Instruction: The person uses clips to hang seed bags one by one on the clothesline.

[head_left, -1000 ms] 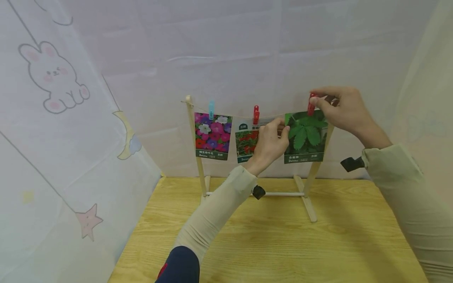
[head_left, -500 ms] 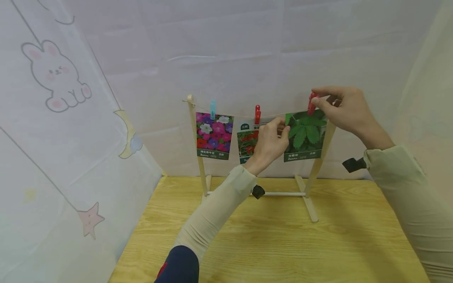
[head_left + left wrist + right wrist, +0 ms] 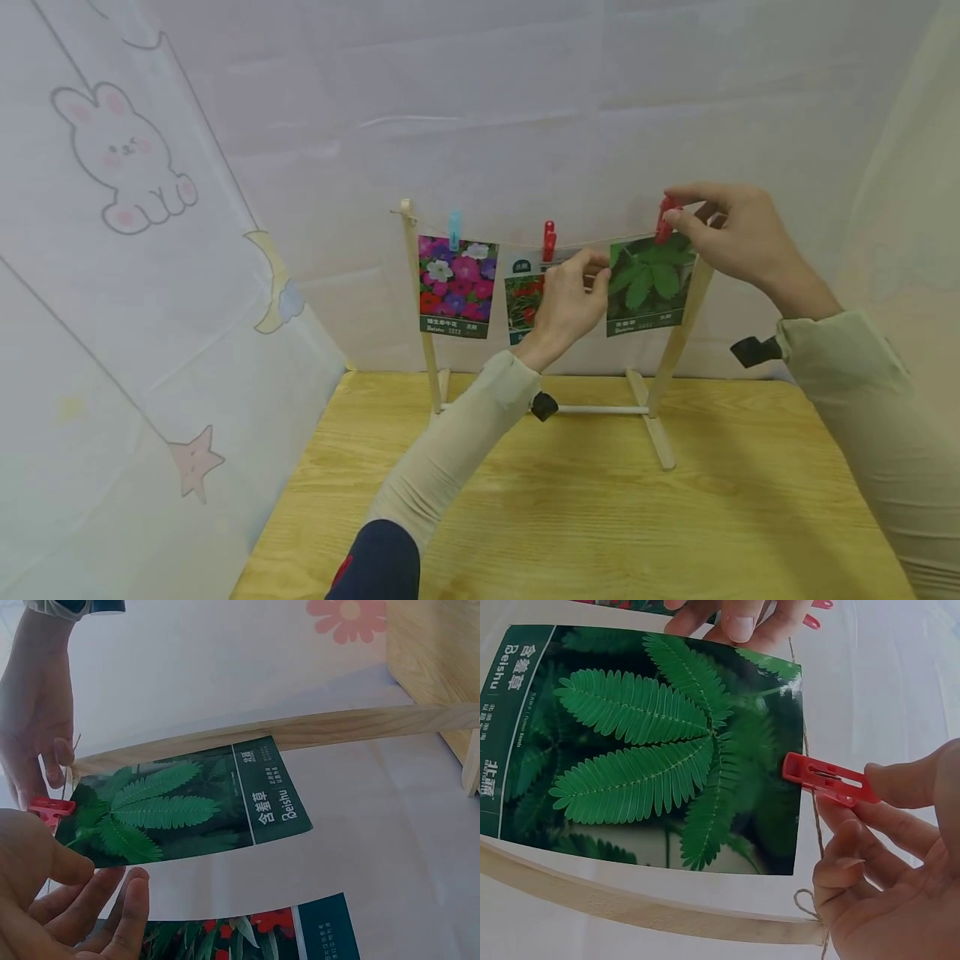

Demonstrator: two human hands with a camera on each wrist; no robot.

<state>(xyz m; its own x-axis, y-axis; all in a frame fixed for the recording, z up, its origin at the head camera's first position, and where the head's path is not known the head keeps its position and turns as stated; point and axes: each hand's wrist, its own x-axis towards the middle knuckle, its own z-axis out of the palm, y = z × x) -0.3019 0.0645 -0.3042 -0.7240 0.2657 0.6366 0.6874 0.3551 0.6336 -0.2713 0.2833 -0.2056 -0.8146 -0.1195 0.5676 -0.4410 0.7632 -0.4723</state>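
Observation:
In the head view, my right hand (image 3: 738, 229) pinches a red clothespin (image 3: 665, 221) between thumb and fingertips. That clothespin sits over the top edge of a green-leaf seed packet (image 3: 641, 750), right at the string. The packet hangs at the right end of the line, its face toward me. My left hand (image 3: 566, 304) is at the packet's left edge, fingers loosely bent, thumb and fingertips close to the edge without gripping it. Behind my left hand hangs a red-flower packet (image 3: 522, 300), partly hidden, under a second red clothespin (image 3: 550, 242).
A petunia packet (image 3: 457, 287) hangs at the left from a light-blue clothespin (image 3: 454, 231). The string is tied between the posts of a wooden stand (image 3: 431, 367), whose feet rest on the wood-grain table (image 3: 570, 517). A pale printed cloth (image 3: 480, 108) rises close behind the stand.
My left hand has drawn slightly left, its thumb off the leaf packet's edge. The packet's lower end has swung a little. My right hand keeps its pinch on the clothespin. The view has shifted slightly.

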